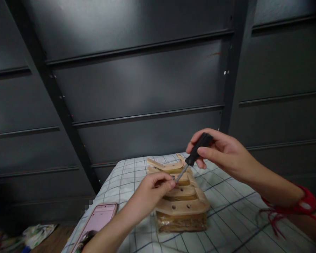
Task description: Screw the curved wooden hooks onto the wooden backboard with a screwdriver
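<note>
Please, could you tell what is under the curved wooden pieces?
Under the curved wooden pieces lies a brownish package in glossy clear wrapping. Its front and strips between the pieces show; the pieces and left hand hide much of its top.

Behind the cloth [231, 214], the whole background is being taken up by a wall [147, 84]. Near the cloth's middle, a package [181, 224] is being supported, and wooden pieces [181, 208] are being carried on it, one behind another. Above them, a screwdriver [200, 149] is being held from the right by the right hand [223, 150], its tip being pointed down and left toward the left hand [156, 186], which is being kept over their left side. A phone [102, 213] is being borne on the cloth's left edge, left of the left forearm [121, 221]. Farther left, a bag [39, 232] is being held up by the floor [61, 239].
</note>
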Action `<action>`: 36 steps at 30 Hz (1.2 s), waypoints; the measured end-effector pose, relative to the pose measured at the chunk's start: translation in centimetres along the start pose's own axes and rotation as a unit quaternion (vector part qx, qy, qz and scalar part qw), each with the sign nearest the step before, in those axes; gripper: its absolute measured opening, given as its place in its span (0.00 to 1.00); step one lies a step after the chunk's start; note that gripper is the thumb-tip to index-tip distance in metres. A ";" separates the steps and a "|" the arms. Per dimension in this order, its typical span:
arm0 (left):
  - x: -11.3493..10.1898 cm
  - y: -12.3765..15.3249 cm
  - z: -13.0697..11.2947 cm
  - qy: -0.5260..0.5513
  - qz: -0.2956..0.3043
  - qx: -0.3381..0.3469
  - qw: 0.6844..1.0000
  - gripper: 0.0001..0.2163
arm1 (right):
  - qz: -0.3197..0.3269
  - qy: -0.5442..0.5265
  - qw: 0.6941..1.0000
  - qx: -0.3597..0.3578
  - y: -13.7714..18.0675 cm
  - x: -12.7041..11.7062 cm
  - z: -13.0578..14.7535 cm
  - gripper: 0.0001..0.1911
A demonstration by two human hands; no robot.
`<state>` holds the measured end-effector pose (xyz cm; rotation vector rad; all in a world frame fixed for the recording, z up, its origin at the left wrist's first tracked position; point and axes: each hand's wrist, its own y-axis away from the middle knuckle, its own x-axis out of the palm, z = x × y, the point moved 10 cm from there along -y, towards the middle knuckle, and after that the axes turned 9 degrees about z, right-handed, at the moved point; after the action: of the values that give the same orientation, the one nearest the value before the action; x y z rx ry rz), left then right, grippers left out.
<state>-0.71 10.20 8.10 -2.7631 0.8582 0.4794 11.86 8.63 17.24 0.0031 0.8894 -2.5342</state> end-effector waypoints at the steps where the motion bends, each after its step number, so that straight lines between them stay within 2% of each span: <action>1: 0.3 0.0 -0.1 -0.010 -0.005 0.001 1.000 0.09 | 0.009 0.002 1.000 0.007 0.3 0.3 0.0 0.12; 5: 1.1 0.4 -0.6 -0.048 -0.035 -0.004 0.998 0.06 | 0.014 0.020 1.000 0.013 1.5 0.5 0.9 0.09; 10: 2.5 0.9 0.1 -0.115 -0.072 -0.031 0.990 0.03 | -0.060 0.079 0.995 -0.031 2.5 -1.9 3.3 0.07; 13: 3.7 0.8 1.1 -0.139 -0.077 -0.042 0.986 0.04 | -0.065 0.100 0.993 -0.018 2.4 -2.4 3.1 0.07; 17: 4.7 1.0 2.6 -0.158 -0.081 -0.066 0.982 0.05 | -0.008 0.106 0.994 0.022 1.9 -1.5 1.3 0.06; 21: 4.4 1.9 4.1 -0.188 -0.104 -0.095 0.972 0.13 | 0.066 0.130 0.989 0.037 1.6 -0.5 0.3 0.05; 26: 4.3 2.7 5.1 -0.205 -0.110 -0.073 0.970 0.17 | 0.141 0.175 0.973 0.053 1.3 0.4 -1.2 0.05; 30: 4.6 2.9 5.5 -0.229 -0.102 -0.067 0.966 0.20 | 0.165 0.167 0.970 0.067 1.4 1.1 -2.7 0.05; 36: 4.6 3.3 5.3 -0.291 -0.124 -0.048 0.948 0.24 | 0.203 0.193 0.957 0.078 1.9 1.9 -3.8 0.07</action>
<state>-0.35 6.77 1.21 -2.5208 0.3488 1.2219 10.38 8.85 12.83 0.6793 0.7302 -2.2348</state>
